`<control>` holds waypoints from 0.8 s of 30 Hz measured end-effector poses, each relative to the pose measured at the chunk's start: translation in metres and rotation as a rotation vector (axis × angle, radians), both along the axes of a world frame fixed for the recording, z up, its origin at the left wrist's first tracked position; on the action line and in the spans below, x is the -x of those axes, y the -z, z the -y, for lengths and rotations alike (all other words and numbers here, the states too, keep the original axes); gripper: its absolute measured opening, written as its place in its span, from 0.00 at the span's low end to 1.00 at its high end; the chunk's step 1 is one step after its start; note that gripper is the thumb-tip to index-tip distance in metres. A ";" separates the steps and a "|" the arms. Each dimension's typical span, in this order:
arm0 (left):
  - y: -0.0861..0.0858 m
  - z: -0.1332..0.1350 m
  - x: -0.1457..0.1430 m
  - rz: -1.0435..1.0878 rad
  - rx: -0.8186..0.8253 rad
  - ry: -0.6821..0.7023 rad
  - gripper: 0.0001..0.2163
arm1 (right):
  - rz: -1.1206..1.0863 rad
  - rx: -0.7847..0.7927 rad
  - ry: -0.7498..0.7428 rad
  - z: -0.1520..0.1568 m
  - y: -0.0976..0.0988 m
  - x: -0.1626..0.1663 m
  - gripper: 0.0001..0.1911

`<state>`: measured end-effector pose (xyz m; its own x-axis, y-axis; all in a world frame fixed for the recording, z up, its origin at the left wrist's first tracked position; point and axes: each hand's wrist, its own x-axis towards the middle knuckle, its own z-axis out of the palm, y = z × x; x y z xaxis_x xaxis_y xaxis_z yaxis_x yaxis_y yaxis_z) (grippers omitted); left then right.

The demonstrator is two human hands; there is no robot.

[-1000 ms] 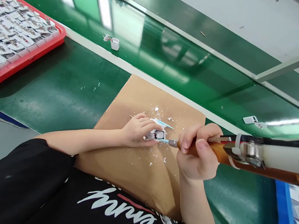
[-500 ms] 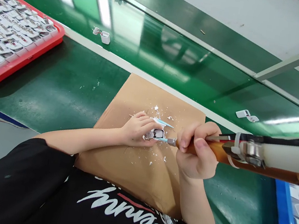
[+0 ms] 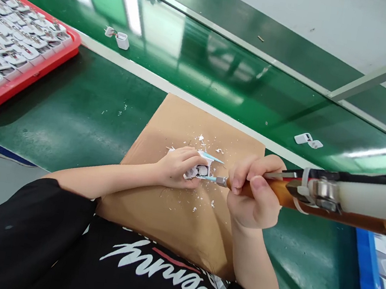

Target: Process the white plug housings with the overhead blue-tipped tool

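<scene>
My left hand (image 3: 180, 166) is closed around a white plastic charger housing (image 3: 204, 170), whose open end faces right. Fingers cover much of it; small parts inside are hard to make out. My right hand (image 3: 257, 189) grips the amber handle of a blade tool (image 3: 223, 181). Its narrow, light blue-looking tip reaches the near edge of the housing's open end. Beyond the housing is a pointed pale blue piece (image 3: 214, 158). White shavings (image 3: 201, 139) lie scattered around both hands on a brown cardboard sheet (image 3: 154, 206).
A red tray (image 3: 57, 62) of white plug parts stands at left. At right is a blue bin (image 3: 365, 269) with white housings. Opened white housings (image 3: 122, 41) sit on the glossy green belt (image 3: 225, 76) behind a pale rail. The tool's thick body (image 3: 359, 202) extends rightward.
The opened housings on the green belt have shifted left. My left fingers have moved slightly, and the held housing has turned a little. My right hand and tool stay almost in place.
</scene>
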<state>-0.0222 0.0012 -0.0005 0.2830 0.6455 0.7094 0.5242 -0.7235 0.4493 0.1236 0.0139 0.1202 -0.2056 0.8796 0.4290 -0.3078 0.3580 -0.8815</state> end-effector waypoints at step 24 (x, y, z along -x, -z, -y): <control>0.000 -0.002 0.000 0.075 -0.123 0.020 0.17 | 0.006 0.005 0.050 -0.002 0.003 -0.002 0.19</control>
